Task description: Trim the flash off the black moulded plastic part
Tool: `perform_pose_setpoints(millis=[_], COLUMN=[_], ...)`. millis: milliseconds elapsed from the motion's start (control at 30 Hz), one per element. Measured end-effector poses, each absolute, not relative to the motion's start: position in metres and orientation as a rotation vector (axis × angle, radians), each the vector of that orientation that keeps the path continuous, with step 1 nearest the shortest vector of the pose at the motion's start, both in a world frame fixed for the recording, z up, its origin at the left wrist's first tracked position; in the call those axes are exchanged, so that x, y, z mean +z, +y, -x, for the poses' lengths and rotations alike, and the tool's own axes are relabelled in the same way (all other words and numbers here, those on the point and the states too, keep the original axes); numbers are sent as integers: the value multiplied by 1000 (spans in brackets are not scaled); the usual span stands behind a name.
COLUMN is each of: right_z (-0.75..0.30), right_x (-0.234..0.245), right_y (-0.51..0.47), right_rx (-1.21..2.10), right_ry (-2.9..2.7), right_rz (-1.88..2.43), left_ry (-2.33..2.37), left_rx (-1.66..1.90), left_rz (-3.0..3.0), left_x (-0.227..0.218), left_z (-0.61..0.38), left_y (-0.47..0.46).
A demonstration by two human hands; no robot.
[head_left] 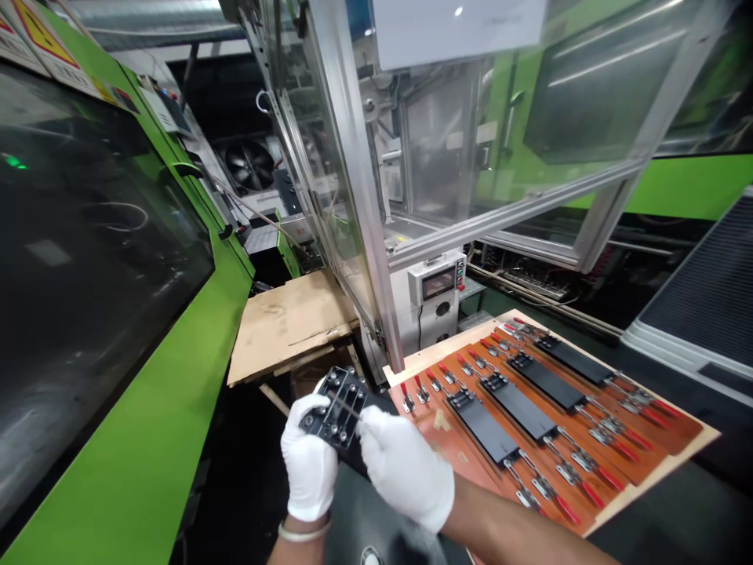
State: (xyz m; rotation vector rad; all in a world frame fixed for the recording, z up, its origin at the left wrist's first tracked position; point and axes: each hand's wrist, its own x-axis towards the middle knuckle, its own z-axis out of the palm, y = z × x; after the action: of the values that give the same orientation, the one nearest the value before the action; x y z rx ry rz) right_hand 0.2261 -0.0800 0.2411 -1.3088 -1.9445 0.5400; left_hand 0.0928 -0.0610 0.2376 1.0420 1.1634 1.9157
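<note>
Both my hands wear white gloves and grip one black moulded plastic part (341,404) in front of my chest. My left hand (309,463) wraps around its lower left edge. My right hand (405,467) closes on its right side, fingers pinched near a thin strip on the part's face. To the right lies a brown wooden fixture board (447,451) with several black parts (482,428) clamped in rows by red-handled toggle clamps (588,471).
A green machine (135,439) with a dark window stands close on my left. Ahead rises an aluminium-framed clear enclosure (365,220) with a small white control box (435,286). Cardboard sheets (288,322) lie between them. A dark ribbed panel (706,298) sits at far right.
</note>
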Motion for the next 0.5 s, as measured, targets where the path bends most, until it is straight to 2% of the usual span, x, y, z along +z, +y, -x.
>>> perform_pose_setpoints(millis=[400, 500], right_z=[-223, -229], right_x=[234, 235], right_y=[-73, -68], right_rx=[389, 476], right_ry=[-2009, -1965], right_rz=[1413, 1387], left_ry=[1118, 1111], left_rx=[1908, 1907], left_rz=[-966, -967], left_x=[237, 237], left_z=[-84, -82], left_y=[-59, -61])
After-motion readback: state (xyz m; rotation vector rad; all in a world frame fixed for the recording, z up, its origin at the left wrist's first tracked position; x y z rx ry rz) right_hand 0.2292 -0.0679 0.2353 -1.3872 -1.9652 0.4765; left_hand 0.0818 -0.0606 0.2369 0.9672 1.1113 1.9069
